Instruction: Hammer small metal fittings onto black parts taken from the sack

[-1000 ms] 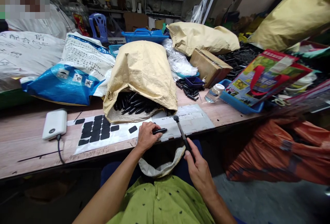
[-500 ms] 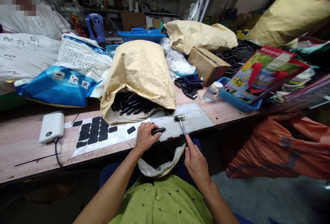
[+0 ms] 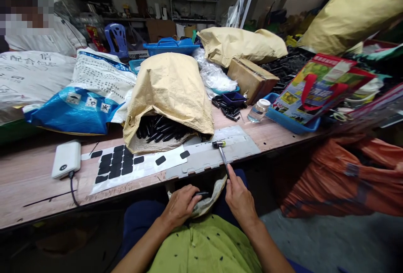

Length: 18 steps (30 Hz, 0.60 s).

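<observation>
My left hand is closed around a black pen-like piece, low in front of the table edge and over the open mouth of a pale sack at my lap. My right hand grips the handle of a small hammer. Its black and yellow head rests on or just above a grey board on the table. Left of the board, a white sheet carries several black rounded patches. Behind it, a tan paper sack lies with its mouth towards me, full of black pieces.
A white power bank with a cable lies at the left. To the right are a glass jar, a blue tray with a printed bag, and a cardboard box. An orange sack stands below the table's right side. Another person sits at far left.
My left hand has moved down off the table edge towards my lap, carrying the black piece over the pale sack. The right hand and hammer stay nearly where they were.
</observation>
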{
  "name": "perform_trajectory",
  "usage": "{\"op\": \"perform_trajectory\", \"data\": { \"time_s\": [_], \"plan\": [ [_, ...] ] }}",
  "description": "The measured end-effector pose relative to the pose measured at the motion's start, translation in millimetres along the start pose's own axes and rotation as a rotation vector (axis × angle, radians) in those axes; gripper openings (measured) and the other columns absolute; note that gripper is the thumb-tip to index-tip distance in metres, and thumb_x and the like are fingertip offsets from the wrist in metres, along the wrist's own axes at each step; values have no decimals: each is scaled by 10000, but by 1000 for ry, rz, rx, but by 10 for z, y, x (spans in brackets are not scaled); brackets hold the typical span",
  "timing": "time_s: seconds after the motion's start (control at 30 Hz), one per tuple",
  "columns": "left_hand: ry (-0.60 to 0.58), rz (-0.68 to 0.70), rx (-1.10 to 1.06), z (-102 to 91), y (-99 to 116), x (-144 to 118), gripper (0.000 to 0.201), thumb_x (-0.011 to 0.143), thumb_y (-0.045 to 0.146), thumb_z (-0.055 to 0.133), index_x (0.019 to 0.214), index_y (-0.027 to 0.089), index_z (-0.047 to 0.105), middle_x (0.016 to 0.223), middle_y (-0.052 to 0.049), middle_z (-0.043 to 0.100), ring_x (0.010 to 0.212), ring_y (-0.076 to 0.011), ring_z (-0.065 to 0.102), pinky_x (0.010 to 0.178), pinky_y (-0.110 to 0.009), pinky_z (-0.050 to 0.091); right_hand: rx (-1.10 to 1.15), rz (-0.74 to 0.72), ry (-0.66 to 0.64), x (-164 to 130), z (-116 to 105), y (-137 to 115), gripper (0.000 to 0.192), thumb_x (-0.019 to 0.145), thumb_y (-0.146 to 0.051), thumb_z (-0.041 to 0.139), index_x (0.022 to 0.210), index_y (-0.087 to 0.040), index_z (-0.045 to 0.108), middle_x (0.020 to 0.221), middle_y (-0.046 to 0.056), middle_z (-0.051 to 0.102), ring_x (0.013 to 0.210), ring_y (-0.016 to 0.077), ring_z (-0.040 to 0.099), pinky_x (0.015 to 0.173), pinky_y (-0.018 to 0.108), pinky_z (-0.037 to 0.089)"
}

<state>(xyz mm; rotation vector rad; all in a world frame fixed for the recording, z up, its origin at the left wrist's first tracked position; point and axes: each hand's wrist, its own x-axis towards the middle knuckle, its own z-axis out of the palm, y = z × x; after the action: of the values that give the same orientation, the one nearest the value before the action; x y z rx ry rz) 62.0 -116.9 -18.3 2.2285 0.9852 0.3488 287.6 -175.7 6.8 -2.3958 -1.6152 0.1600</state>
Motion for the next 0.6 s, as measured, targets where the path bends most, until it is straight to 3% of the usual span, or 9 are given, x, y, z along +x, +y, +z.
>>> {"op": "perform_trajectory", "data": {
  "time_s": [0.13,0.23,0.33,0.47,0.53,0.6],
  "plan": [
    [-54,-317,136,170,-174,-2,186,939,318,556,1067,238,666,1032,-80,720,989,-265,691,810,-351,485,-7,4,-3,-1,-16,-14,554,1034,-229,370,1585,-266,335,975,41,630,674,142,622,573,256,386],
    [-109,-399,197,180,-200,31,227,892,282,590,1100,232,668,1046,-106,729,989,-295,695,822,-383,481,-6,2,3,-1,-14,-16,554,1034,-232,365,1586,-262,331,976,45,628,673,143,615,572,258,384],
    [-113,-374,190,152,-131,26,222,883,266,597,1091,236,668,1051,-99,718,985,-275,686,828,-370,473,-5,0,0,-1,-11,-15,554,1035,-230,367,1587,-260,330,980,45,626,676,144,615,573,260,384],
    [-58,-222,79,-19,18,46,152,875,273,622,1006,263,698,999,-44,722,917,-214,679,755,-309,460,-3,9,-12,-2,-16,-16,559,1036,-228,375,1591,-270,323,978,40,623,666,141,614,566,260,381],
    [57,-169,28,-225,41,133,128,904,315,599,935,271,715,907,-19,733,844,-194,675,728,-297,457,-6,10,-14,-2,-20,-16,560,1037,-228,374,1593,-272,323,965,38,616,678,145,620,567,258,382],
    [257,-186,-2,-517,-29,286,200,938,373,561,894,262,721,856,-15,736,790,-183,665,734,-296,469,-9,9,-19,-2,-23,-14,556,1041,-230,368,1593,-271,323,962,36,611,690,149,627,570,258,382]
  ]
}}
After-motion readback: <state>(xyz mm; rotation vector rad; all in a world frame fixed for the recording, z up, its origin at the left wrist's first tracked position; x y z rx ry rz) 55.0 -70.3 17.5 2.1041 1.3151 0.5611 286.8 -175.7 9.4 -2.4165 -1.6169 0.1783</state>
